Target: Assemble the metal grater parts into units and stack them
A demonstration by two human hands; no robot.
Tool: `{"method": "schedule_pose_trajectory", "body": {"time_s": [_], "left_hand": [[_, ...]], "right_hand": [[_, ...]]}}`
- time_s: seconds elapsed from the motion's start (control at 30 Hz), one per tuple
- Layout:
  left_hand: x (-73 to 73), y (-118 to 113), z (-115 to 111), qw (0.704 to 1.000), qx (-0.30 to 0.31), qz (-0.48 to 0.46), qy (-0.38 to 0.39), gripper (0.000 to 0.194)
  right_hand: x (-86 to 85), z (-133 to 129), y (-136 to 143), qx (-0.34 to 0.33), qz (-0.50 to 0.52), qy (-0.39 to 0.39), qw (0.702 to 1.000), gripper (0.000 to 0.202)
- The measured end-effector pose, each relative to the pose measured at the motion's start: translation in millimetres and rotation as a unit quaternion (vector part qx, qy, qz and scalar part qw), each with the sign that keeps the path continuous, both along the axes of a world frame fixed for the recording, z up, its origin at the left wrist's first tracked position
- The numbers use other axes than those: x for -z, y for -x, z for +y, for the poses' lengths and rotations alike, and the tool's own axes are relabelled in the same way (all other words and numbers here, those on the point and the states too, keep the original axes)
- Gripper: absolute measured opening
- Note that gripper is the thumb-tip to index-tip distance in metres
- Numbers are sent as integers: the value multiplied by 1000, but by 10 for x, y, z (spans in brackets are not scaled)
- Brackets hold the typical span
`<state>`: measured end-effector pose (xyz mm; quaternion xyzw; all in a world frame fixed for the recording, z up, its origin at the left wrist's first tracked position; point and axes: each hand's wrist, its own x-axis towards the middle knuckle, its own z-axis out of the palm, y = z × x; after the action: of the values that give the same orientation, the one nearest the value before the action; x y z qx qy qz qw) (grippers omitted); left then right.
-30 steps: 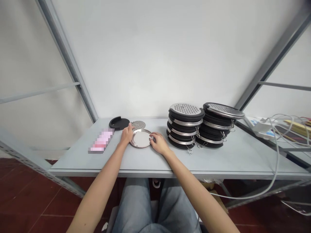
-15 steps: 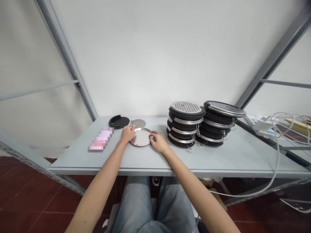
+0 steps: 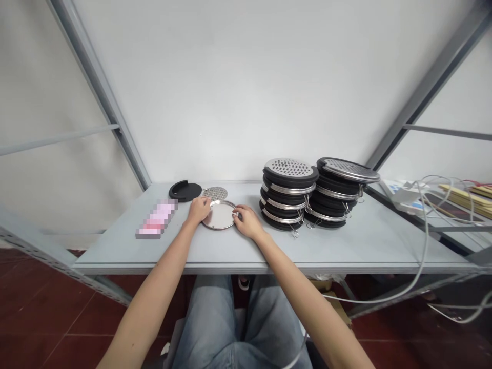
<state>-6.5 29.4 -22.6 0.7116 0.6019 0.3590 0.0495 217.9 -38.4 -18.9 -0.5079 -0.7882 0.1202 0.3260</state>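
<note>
A shallow round metal tray (image 3: 220,216) with a raised shiny rim lies flat on the table in front of me. My left hand (image 3: 199,209) has its fingers curled on the rim at the upper left. Across from it, my right hand (image 3: 246,220) grips the right side of the rim, thumb and fingers bent in. Just behind the tray lies a round perforated metal plate (image 3: 216,193). Farther left is a black round holder (image 3: 185,191) with a raised curved edge, near my left hand.
Two stacks of black round pieces with metal rims and wire clips, a nearer stack (image 3: 290,197) and a farther stack (image 3: 338,200), stand to the right. A pixelated pink item (image 3: 157,219) lies left. White cables (image 3: 425,241) hang at the right edge of the table (image 3: 365,246).
The whole view has shifted slightly, so everything sits a little farther left. Both hands stay on the tray's rim; the tray shows no clear movement on the table.
</note>
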Motion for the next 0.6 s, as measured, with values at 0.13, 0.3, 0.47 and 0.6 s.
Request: {"method": "schedule_pose_trajectory", "body": {"time_s": [0.13, 0.3, 0.47, 0.6], "left_hand": [[-9, -1, -2, 1000, 1, 4, 6, 43], [-7, 1, 6, 1000, 2, 9, 13, 40], [-12, -8, 4, 1000, -6, 10, 29, 41], [-13, -14, 6, 999, -22, -1, 38, 39]], "right_hand": [[-6, 2, -3, -1, -5, 1, 1000, 25], [-5, 4, -8, -1, 2, 0, 1000, 25], [11, 14, -13, -6, 9, 2, 1000, 25], [27, 25, -12, -9, 12, -3, 1000, 25]]}}
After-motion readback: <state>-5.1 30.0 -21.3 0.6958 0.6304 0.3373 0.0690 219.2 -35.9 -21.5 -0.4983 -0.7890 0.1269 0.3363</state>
